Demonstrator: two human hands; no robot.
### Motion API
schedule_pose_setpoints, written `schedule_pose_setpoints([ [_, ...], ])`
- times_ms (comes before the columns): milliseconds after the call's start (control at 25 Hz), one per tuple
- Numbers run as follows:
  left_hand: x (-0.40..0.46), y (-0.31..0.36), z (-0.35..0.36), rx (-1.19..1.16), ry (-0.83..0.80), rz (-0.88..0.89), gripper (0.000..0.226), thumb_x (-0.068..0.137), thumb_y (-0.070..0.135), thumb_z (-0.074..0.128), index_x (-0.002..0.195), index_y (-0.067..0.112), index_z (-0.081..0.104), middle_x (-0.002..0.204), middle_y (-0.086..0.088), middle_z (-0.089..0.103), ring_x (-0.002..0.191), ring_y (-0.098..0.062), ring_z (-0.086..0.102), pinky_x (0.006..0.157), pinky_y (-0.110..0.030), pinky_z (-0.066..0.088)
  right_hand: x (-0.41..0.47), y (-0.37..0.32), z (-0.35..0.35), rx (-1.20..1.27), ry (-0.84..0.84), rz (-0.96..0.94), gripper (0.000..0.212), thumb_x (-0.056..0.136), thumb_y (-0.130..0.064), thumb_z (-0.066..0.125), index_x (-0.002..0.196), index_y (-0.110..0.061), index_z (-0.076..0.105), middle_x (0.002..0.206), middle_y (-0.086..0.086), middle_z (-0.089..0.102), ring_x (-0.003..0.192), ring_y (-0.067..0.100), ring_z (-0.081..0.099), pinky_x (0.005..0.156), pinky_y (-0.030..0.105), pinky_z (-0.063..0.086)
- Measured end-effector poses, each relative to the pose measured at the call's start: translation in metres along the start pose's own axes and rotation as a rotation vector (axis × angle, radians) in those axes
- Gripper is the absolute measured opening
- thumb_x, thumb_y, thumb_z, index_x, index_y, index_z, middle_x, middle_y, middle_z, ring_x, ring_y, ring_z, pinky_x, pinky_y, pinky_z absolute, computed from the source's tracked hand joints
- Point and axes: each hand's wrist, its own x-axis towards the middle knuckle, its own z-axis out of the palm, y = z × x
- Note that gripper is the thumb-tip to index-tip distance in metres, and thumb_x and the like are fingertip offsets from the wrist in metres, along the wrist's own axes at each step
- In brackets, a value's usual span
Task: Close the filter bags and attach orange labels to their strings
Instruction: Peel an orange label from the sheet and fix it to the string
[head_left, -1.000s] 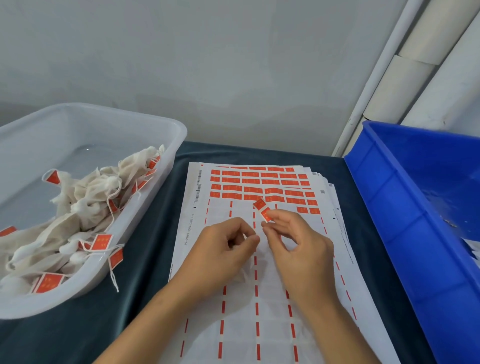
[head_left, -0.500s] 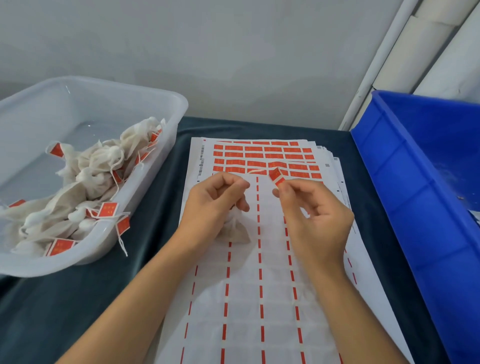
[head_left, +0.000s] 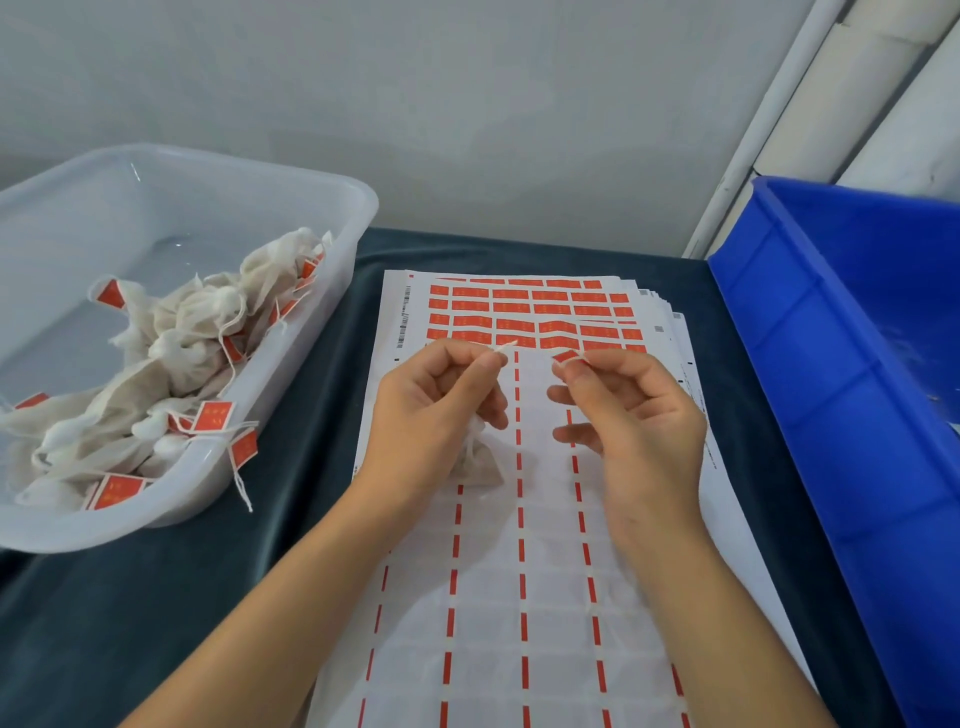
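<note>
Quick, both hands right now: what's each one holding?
Left hand: pinches the string end of a filter bag hanging below its fingers.
Right hand: pinches an orange label, apart from the string.

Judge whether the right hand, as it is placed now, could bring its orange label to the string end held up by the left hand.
Probably yes. The right hand pinches the orange label level with the string end in the left hand, and only open space above the label sheet lies between them.
</note>
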Motion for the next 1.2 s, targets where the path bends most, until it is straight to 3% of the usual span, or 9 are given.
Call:
schedule_pose_setpoints([
  [160,0.001,-0.002,0.001,-0.007,0.017,-0.011,0.015,0.1,0.028,0.066,0.09,0.021,0.075,0.072,0.003,0.073,0.062,-0.013,0.069,0.068,-0.016,0.056,0.002,-0.005,-0.002,0.168,-0.049,0.119,0.027,0.083,-0.04,0.078,0.106,-0.026,0.074,0.11,-0.002,0.078,0.096,0.021,0.077,0.067,0.028,0.06],
  [360,-0.002,-0.005,0.003,0.107,0.016,0.04,0.014,0.101,0.029,0.066,0.093,0.023,0.074,0.074,0.006,0.074,0.066,-0.011,0.071,0.063,-0.012,0.053,-0.002,-0.006,0.0,0.167,-0.239,0.109,0.017,0.081,-0.044,0.077,0.096,-0.035,0.075,0.116,-0.004,0.076,0.104,0.019,0.073,0.073,0.03,0.06],
  [560,-0.003,-0.003,0.002,0.089,0.0,0.069,0.014,0.102,0.028,0.066,0.093,0.022,0.075,0.076,0.003,0.074,0.065,-0.016,0.071,0.062,-0.018,0.056,-0.006,-0.011,-0.004,0.172,-0.488,-0.029,0.012,0.085,-0.046,0.08,0.09,-0.036,0.074,0.127,-0.001,0.071,0.124,0.026,0.063,0.1,0.038,0.054],
  [680,-0.005,-0.003,0.0,0.067,-0.029,0.083,0.013,0.102,0.026,0.065,0.096,0.023,0.076,0.078,-0.002,0.076,0.068,-0.024,0.073,0.061,-0.032,0.062,-0.009,-0.012,-0.002,0.066,-0.579,-0.143,0.004,0.089,-0.031,0.075,0.092,-0.032,0.074,0.132,-0.005,0.071,0.133,0.021,0.059,0.111,0.033,0.047],
  [760,-0.004,-0.003,-0.002,0.073,-0.037,0.088,0.01,0.102,0.024,0.066,0.1,0.022,0.075,0.081,-0.005,0.077,0.072,-0.031,0.075,0.067,-0.047,0.064,-0.011,-0.01,0.0,0.008,-0.576,-0.164,0.008,0.088,-0.03,0.073,0.092,-0.036,0.074,0.133,-0.01,0.07,0.138,0.015,0.055,0.117,0.036,0.041],
  [800,-0.004,-0.004,-0.002,0.078,-0.04,0.096,0.01,0.102,0.024,0.066,0.1,0.02,0.075,0.081,-0.005,0.078,0.072,-0.031,0.076,0.068,-0.048,0.064,-0.011,-0.009,0.0,0.003,-0.571,-0.159,0.007,0.087,-0.03,0.073,0.091,-0.036,0.074,0.134,-0.012,0.07,0.14,0.012,0.053,0.118,0.038,0.039],
  [880,-0.005,-0.003,-0.002,0.078,-0.048,0.111,0.01,0.102,0.023,0.067,0.098,0.017,0.075,0.08,-0.003,0.078,0.07,-0.027,0.076,0.065,-0.04,0.065,-0.011,-0.008,0.001,0.017,-0.551,-0.143,0.006,0.088,-0.026,0.075,0.093,-0.025,0.073,0.134,-0.012,0.07,0.14,0.01,0.052,0.119,0.037,0.041],
  [1000,-0.005,-0.003,-0.001,0.077,-0.064,0.103,0.011,0.102,0.021,0.068,0.097,0.017,0.076,0.073,-0.001,0.076,0.06,-0.018,0.071,0.057,-0.022,0.057,-0.01,-0.006,0.0,0.032,-0.488,-0.142,0.007,0.091,-0.011,0.075,0.097,-0.01,0.07,0.128,-0.009,0.073,0.131,0.011,0.061,0.108,0.026,0.049],
  [1200,-0.009,-0.001,0.001,0.117,-0.089,0.096,0.008,0.097,0.028,0.071,0.095,0.022,0.077,0.065,0.003,0.073,0.053,-0.007,0.067,0.049,-0.012,0.048,-0.006,-0.003,-0.002,0.058,-0.355,-0.15,0.008,0.091,-0.007,0.073,0.099,-0.007,0.07,0.117,0.0,0.078,0.115,0.018,0.072,0.092,0.021,0.056],
])
